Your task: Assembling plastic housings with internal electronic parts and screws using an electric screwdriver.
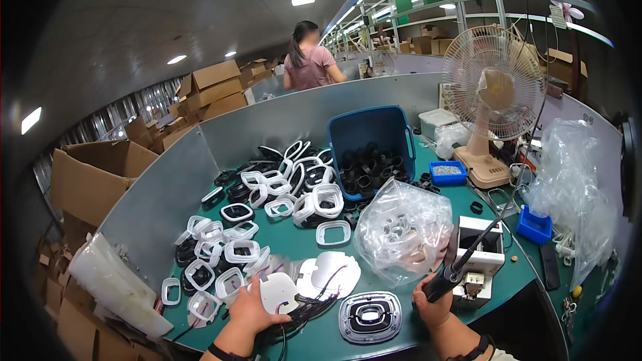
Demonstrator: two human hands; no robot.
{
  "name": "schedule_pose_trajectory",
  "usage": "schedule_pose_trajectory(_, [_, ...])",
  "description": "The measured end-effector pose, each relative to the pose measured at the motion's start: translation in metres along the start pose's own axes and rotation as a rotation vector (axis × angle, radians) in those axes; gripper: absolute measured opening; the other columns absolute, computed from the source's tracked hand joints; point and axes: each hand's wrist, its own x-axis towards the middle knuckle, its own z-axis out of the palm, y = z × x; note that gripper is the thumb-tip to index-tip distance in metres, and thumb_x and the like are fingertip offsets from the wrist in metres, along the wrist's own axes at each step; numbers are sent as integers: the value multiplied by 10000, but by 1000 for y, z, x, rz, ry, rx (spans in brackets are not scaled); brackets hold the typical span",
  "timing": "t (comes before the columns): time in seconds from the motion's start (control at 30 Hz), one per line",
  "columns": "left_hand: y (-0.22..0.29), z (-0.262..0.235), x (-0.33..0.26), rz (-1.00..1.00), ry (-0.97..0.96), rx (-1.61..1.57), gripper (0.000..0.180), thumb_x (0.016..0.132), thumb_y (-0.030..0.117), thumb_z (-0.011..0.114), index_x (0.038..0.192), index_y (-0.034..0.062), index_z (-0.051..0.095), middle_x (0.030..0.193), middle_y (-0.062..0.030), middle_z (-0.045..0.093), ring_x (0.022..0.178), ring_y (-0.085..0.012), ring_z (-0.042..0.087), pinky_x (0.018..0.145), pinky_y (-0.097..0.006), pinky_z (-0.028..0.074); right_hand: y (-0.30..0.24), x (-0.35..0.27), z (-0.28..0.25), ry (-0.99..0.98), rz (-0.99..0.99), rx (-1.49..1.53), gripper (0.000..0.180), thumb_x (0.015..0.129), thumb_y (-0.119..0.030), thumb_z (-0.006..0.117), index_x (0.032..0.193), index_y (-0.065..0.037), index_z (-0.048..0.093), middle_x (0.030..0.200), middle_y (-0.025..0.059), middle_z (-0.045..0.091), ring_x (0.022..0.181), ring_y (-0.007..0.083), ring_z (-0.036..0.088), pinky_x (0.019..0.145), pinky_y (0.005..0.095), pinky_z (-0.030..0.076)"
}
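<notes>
My right hand (436, 304) is wrapped round a black corded electric screwdriver (445, 282), its cable rising toward the upper right. My left hand (249, 313) lies with thumb and fingers apart at the edge of a white plastic housing (277, 294). Dark wires (309, 309) run beside its thumb. Just behind sits another white housing (329, 274) with thin leads. Flat on the bench between my hands is a grey and black rounded-square part (370, 317) with a white-rimmed opening in the middle. Neither hand touches it.
White and black frames (242, 251) are heaped at left. A blue bin (370, 120) of black parts stands at the back, with a clear plastic bag (404, 230) before it. A white power unit (480, 254), a fan (493, 93) and blue trays (533, 224) occupy the right. A person (313, 60) works beyond the partition.
</notes>
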Motion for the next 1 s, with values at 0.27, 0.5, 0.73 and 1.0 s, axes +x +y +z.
schedule_pose_trajectory(0.27, [-1,4,0,-3,49,-24,1327,469,596,895,1515,83,258,1303,-251,463,1133,-391,597,900,-427,524,-6,6,5,35,63,-35,326,742,-54,762,969,-8,532,724,35,582,640,118,578,606,278,478])
schedule_pose_trajectory(0.5, [-4,4,-1,83,229,-58,1211,487,489,908,1453,24,344,1367,-269,422,1313,-403,421,1023,-449,445,-49,17,17,68,90,225,310,792,-21,729,1017,-1,516,745,47,583,625,122,585,588,267,494])
schedule_pose_trajectory(0.73, [-32,3,-6,224,530,-425,1191,528,359,891,1442,-84,269,1364,-263,394,1290,-416,392,1097,-451,345,-90,32,5,-107,-49,306,344,848,-89,742,1073,-5,497,761,57,576,651,140,600,625,288,516])
schedule_pose_trajectory(1.0, [-48,22,-35,510,271,-1543,1203,648,519,846,1512,-36,219,1459,-148,346,1340,-280,391,1111,-404,328,-140,33,-10,-29,-28,424,487,858,-358,752,1065,0,495,795,87,588,684,191,614,675,342,533])
